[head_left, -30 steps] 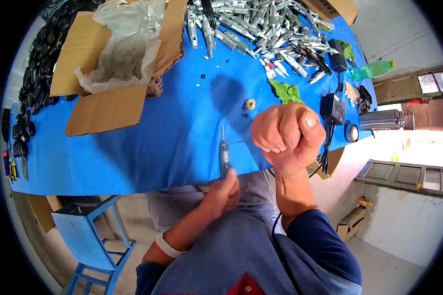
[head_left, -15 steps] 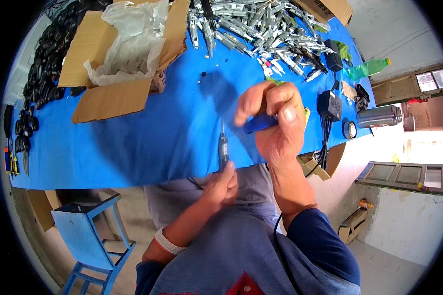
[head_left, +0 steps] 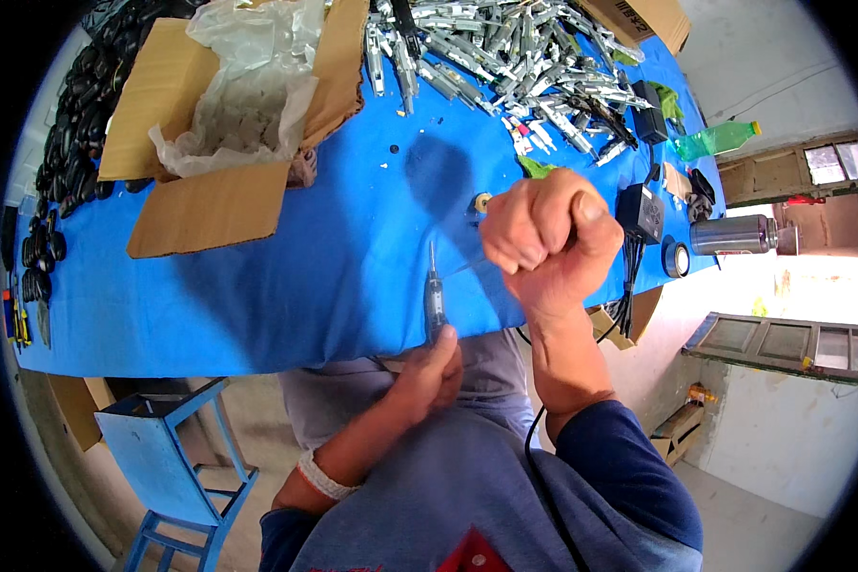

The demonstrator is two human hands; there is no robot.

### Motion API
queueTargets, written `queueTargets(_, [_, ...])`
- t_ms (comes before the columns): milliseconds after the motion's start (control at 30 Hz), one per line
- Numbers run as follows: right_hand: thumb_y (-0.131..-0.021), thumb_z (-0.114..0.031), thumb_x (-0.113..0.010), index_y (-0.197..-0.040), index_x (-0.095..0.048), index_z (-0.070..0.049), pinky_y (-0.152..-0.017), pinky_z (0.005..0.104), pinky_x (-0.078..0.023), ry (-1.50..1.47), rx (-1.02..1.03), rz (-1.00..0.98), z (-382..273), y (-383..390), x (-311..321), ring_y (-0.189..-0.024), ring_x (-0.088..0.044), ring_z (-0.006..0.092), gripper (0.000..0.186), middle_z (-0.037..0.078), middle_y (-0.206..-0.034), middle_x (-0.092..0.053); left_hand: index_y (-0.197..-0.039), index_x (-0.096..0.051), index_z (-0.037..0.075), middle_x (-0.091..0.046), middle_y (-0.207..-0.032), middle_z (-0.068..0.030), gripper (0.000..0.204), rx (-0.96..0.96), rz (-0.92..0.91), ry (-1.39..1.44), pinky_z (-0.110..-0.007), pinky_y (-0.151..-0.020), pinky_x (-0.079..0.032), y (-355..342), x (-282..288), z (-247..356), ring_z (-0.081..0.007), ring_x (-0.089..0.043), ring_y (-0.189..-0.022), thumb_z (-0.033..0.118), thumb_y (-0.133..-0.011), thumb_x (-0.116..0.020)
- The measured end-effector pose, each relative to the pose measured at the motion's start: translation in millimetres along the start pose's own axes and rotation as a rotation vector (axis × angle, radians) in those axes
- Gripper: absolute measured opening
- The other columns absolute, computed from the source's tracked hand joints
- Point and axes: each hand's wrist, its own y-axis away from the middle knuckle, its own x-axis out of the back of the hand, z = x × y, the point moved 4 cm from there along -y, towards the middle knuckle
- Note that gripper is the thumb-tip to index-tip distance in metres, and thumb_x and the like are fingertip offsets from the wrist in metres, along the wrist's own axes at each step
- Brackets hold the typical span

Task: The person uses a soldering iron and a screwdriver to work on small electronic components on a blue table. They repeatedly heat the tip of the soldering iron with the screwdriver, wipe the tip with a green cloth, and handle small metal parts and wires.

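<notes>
My left hand (head_left: 431,377) is closed around the lower end of a slim grey device (head_left: 435,303), whose thin metal shaft points away from me near the table's front edge. To its right, my right hand (head_left: 550,234) is raised in a fist with the fingers curled in. A blue handle showed in that hand earlier; the fist now hides it. Beside the knuckles a small round tan piece (head_left: 482,202) shows, but I cannot tell whether it is part of the held tool. A faint thin line runs between the device and the fist.
A cardboard box (head_left: 200,221) lined with clear plastic stands at the left. Beyond it lie many black pieces (head_left: 81,124). A heap of grey slim devices (head_left: 515,57) covers the far side. Power adapters (head_left: 641,212), a green bottle (head_left: 720,140) and a flask (head_left: 734,234) sit at right.
My right hand has turned and closed into a tighter fist, shifting slightly right, and the blue handle has gone out of sight. The left hand with the grey device has barely moved.
</notes>
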Motion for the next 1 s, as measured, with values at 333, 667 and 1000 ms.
queueTargets(333, [-0.091, -0.042, -0.045, -0.074, -0.041, -0.006, -0.049, 0.0299, -0.039, 0.101, 0.022, 0.013, -1.7, 3.8, -2.4, -0.051, -0.042, 0.0163, 0.04, 0.009, -0.062, -0.047, -0.061, -0.033, 0.014, -0.029, -0.045, -0.0006, 0.056, -0.047, 0.012, 0.02, -0.027, -0.035, -0.02, -0.3, -4.2, 5.4, -0.0119, -0.025, -0.036, 0.06, -0.091, -0.038])
queueTargets(667, [-0.094, -0.035, -0.044, -0.072, -0.038, -0.007, -0.05, 0.0299, -0.037, 0.097, 0.084, 0.277, -5.3, 19.3, -7.0, -0.056, -0.04, 0.0146, 0.036, 0.008, -0.067, -0.045, -0.062, -0.034, 0.014, -0.029, -0.045, -0.0003, 0.055, -0.045, -0.016, -0.03, -0.027, -0.035, -0.02, -1.3, -0.8, 4.4, -0.0118, -0.026, -0.037, 0.06, -0.093, -0.034])
queueTargets(1000, [-0.092, -0.042, -0.041, -0.061, -0.037, -0.009, -0.037, 0.0251, -0.029, -0.039, -0.015, -0.162, -3.7, 5.5, -5.5, -0.039, -0.029, 0.0114, 0.046, 0.004, -0.051, -0.04, -0.061, -0.033, 0.014, -0.028, -0.045, -0.001, 0.056, -0.031, -0.025, 0.001, -0.027, -0.034, -0.018, 0.6, -4.8, 4.1, -0.0116, -0.025, -0.036, 0.06, -0.092, -0.035])
